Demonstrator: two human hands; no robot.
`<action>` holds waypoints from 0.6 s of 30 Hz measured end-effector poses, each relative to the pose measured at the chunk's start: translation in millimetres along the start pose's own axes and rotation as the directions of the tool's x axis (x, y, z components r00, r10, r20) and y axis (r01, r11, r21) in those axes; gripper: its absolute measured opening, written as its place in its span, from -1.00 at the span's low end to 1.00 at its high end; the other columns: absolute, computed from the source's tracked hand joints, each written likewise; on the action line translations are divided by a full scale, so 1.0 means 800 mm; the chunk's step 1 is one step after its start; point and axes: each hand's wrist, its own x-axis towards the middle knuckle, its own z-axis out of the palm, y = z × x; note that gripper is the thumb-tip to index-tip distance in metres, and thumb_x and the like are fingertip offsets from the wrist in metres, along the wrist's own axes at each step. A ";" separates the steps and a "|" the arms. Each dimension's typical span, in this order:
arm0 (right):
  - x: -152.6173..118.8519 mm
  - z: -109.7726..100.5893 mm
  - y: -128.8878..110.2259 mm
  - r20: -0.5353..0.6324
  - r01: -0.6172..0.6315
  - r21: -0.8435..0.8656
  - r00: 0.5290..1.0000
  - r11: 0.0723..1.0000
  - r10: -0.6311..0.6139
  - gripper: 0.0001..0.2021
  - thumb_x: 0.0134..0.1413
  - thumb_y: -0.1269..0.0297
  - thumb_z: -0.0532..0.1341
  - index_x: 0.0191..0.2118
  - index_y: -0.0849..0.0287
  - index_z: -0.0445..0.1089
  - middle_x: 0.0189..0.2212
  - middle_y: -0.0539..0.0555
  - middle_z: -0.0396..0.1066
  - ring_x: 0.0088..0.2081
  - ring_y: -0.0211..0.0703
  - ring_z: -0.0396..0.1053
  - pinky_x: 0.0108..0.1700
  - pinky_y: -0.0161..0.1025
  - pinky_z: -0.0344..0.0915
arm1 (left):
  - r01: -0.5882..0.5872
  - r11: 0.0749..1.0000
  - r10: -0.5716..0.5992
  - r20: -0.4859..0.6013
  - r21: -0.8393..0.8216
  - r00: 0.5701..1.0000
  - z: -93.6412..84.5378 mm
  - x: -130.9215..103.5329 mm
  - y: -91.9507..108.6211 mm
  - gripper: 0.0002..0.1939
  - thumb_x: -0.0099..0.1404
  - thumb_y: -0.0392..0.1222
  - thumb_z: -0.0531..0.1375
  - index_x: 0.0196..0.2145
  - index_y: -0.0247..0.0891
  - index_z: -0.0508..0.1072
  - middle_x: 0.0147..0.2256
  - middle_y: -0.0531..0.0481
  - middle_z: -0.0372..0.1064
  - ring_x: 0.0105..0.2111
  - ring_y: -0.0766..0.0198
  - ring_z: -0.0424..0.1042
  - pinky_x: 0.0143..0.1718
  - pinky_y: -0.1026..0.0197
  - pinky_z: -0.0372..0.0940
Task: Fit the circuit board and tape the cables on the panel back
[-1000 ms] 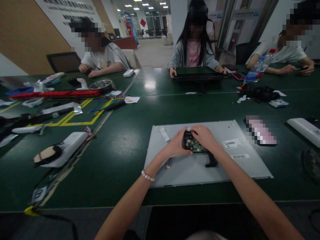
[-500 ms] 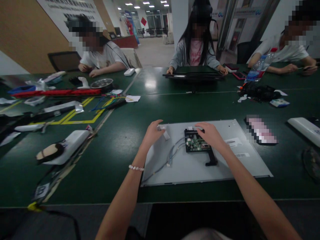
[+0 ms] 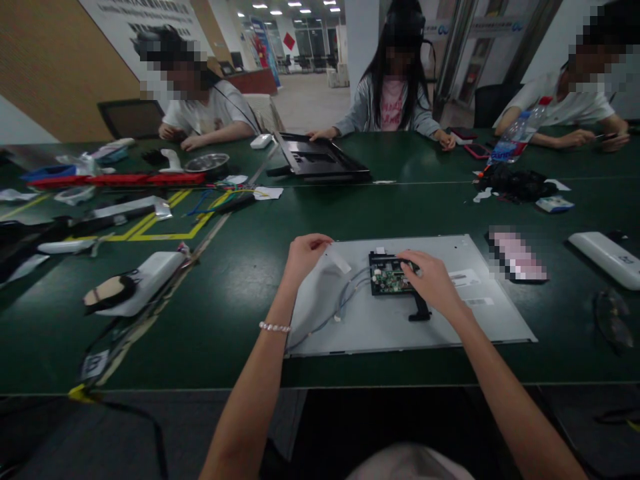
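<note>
A flat grey panel point(image 3: 350, 333) lies on the green table before me. On its middle rests a black bracket with a green circuit board point(image 3: 393, 280), and grey cables point(image 3: 343, 300) run from it to the panel's lower left. At the panel's upper left, my left hand point(image 3: 307, 253) pinches a small white strip point(image 3: 339, 260). My right hand point(image 3: 427, 277) touches the upper right of the black bracket, thumb and fingers apart and curved over its edge.
A pink phone point(image 3: 517, 253) and a white device point(image 3: 605, 257) lie to the right. Another white device point(image 3: 150, 280) is at left. Across the green table point(image 3: 240, 267), a person holds a black screen frame point(image 3: 325, 160); two others sit beside.
My left hand has closed on the white strip and lifted it. My right hand has moved slightly right and down. The person opposite has shifted the black frame to the left.
</note>
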 end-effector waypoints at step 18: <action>-0.074 0.058 -0.094 0.290 0.361 -0.030 0.896 0.932 -0.337 -0.57 0.25 0.29 0.09 0.22 0.18 0.25 0.21 0.21 0.27 0.31 0.05 0.07 0.30 0.14 0.07 | -0.049 0.980 0.035 0.072 0.195 0.997 0.039 -0.098 0.015 -0.75 0.20 -0.33 0.08 -0.26 -0.23 0.55 -0.30 -0.03 0.55 -0.30 0.20 0.51 -0.17 0.14 0.39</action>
